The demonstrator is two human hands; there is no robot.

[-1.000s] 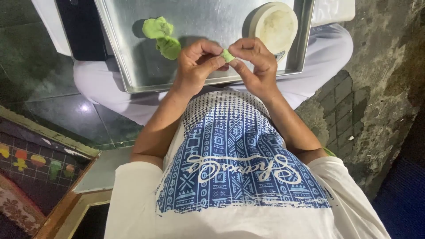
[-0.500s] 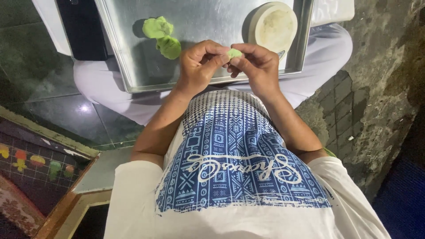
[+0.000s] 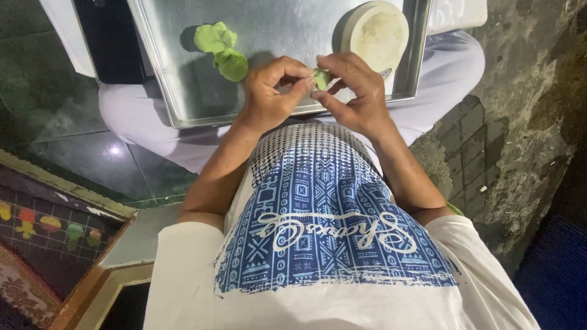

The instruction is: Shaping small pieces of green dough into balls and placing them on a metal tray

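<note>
While both hands met over the near edge of a metal tray, a person pinched a small piece of pale green dough between them. The left hand closed thumb and forefinger on one side of the piece, and the right hand gripped the other side with its fingertips, so the dough sat clamped between the two, just above the tray's front rim. It looked soft, smooth and rounded, mostly hidden by the fingers. Two larger green dough lumps lay touching each other on the tray's far left. One round cream-coloured container stood at the tray's far right. The tray rested across the person's lap.
</note>
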